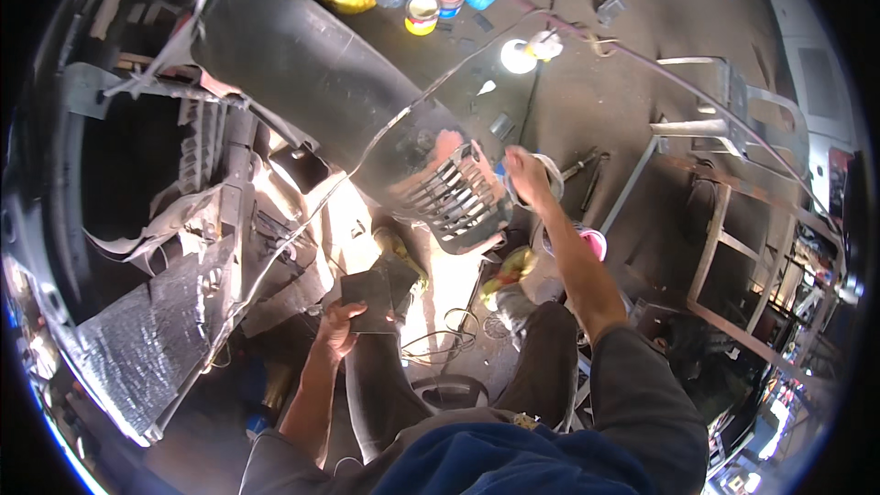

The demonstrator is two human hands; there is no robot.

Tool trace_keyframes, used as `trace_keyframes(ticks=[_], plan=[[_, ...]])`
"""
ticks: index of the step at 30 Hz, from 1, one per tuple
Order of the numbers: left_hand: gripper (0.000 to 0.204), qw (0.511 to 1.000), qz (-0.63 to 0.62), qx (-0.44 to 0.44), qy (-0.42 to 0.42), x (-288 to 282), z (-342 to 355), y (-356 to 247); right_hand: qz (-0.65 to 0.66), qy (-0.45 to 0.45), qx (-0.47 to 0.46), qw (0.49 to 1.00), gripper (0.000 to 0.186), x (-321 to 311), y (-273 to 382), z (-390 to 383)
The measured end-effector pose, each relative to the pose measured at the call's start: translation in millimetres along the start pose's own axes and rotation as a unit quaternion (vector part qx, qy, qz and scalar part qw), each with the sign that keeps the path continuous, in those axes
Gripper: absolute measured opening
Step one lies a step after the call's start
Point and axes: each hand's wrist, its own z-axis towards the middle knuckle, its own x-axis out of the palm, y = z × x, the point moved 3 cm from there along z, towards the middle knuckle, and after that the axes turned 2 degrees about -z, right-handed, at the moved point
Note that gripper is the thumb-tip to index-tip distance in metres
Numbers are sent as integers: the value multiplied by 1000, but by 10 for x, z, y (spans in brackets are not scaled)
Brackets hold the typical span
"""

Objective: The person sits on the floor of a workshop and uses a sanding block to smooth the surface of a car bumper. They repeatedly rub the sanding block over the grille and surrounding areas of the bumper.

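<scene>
Mid-sanding, likely: right hand (527,174) pressed flat on grey slatted plastic bumper (431,174), left hand (337,325) pinching dark square abrasive sheet (368,301); next, sheet onto bumper.

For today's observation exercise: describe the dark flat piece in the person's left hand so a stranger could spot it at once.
Start at the big black car bumper running across the upper left. Below its slatted grille end, the left hand grips a dark flat sheet. Unlike the curved, vented bumper, it is small, plain and squarish.
</scene>
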Motion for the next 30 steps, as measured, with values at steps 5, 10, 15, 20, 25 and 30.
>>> trace_keyframes(ticks=[5,10,15,20,25,30], plan=[[34,972,70,162,-157,-434,493,-164,-69,17,15,997,47,941,-322,2180],[41,479,678,522,-193,-140,459,-309,-245,10,-15,969,55,1489,-898,3882],[48,816,230,315,-427,237,639,-259,-338,-114,-26,934,49,1625,-1099,4721],[48,711,250,449,-480,689,861,-187,-414,-56,-54,907,35,1415,-975,4536],[46,799,242,270,-480,206,484,-121,78,-34,-42,995,38,1288,-652,3699],[35,568,567,393,-448,-261,118,13,370,213,11,904,47,1097,-47,2206]])
